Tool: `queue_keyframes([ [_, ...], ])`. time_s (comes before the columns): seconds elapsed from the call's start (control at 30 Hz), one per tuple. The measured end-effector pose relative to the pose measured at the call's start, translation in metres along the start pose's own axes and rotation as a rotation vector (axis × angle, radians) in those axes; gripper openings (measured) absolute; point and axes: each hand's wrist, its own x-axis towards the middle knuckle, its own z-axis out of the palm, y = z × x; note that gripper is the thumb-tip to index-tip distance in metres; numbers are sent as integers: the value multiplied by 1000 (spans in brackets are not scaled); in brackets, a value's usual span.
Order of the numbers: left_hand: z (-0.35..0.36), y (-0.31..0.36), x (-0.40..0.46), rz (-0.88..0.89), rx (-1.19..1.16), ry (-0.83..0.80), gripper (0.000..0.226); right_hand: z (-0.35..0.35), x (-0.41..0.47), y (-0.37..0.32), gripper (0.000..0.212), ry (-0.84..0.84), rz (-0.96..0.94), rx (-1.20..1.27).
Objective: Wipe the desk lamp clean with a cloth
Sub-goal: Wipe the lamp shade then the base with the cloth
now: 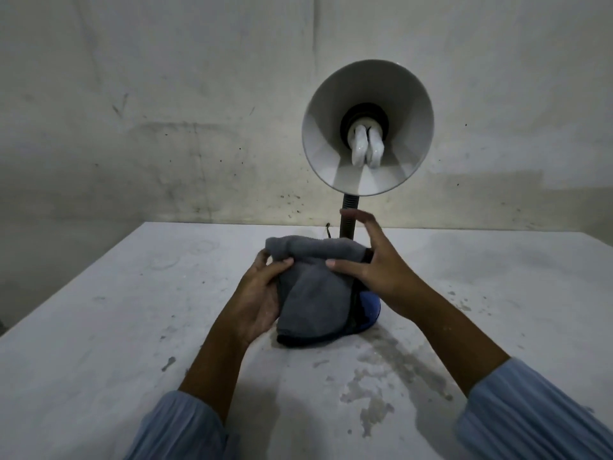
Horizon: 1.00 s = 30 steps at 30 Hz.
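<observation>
Now lamp [367, 127] neck upright, shade facing camera; left hand [258, 300] grips cloth [311, 287], right hand [381, 270] spread

Dim, grey, flat light, apparently from above and behind the camera. Soft shadows on the table [99, 327] under the arms. Unlit bulb [366, 147], no glare. Blurred right fingertips [351, 214]. Wide-angle bending at the edges.
</observation>
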Motion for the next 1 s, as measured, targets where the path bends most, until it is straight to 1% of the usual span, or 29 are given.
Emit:
queue_keyframes([
  [0.07, -4, 2, 0, -19, 183, -29, 63, 0, 3, -2, 60, 69, 32, 52],
  [0.1, -4, 3, -1, -35, 242, -60, 70, 1, 5, -2, 54, 94, 36, 3],
  [0.13, -4, 2, -2, -40, 265, -79, 76, 2, 6, -2, 45, 117, 23, -119],
  [0.2, -3, 1, -1, 9, 276, -82, 83, 1, 6, -3, 24, 136, -44, -435],
  [0.23, -2, 2, -1, 44, 287, -87, 81, 1, 4, -3, 22, 92, -68, -548],
  [0.27, -2, 2, -1, 69, 290, -107, 75, 3, 1, -2, 35, 11, -53, -630],
  [0.33, -1, 1, -1, 100, 289, -160, 62, 8, -6, 1, 73, -157, 51, -792],
  [0.37, -2, 2, -1, 109, 285, -179, 57, 10, -7, 1, 78, -187, 65, -867],
  [0.4, -3, 1, -1, 113, 269, -194, 53, 10, -7, 1, 70, -185, 37, -904],
  [0.47, -5, 0, 0, 118, 241, -206, 49, 3, -2, -1, 46, -192, -8, -880],
  [0.5, -6, 0, 1, 142, 284, -175, 48, -4, 3, -3, 39, -208, 15, -859],
  [0.53, -7, -1, 2, 176, 376, -109, 45, -14, 8, -3, 36, -216, 67, -866],
  [0.6, -10, -4, 7, 224, 580, 67, 35, -34, 17, -2, 35, -189, 175, -974],
  [0.63, -11, -7, 9, 226, 649, 145, 30, -44, 21, 0, 37, -149, 211, -1038],
  [0.7, -15, -14, 14, 204, 764, 245, 28, -57, 28, 10, 46, 9, 208, -1135],
  [0.77, -16, -20, 16, 167, 875, 273, 33, -55, 31, 23, 48, 178, 157, -1180],
  [0.8, -15, -22, 16, 151, 922, 269, 35, -48, 31, 31, 46, 192, 146, -1171],
  [0.9, -12, -29, 16, 121, 989, 224, 39, -22, 23, 54, 46, -4, 204, -1154],
  [0.93, -11, -29, 16, 115, 993, 212, 40, -18, 18, 57, 47, -22, 208, -1164],
  [1.0, -9, -30, 16, 112, 1001, 202, 40, -16, 7, 53, 45, 4, 195, -1179],
])
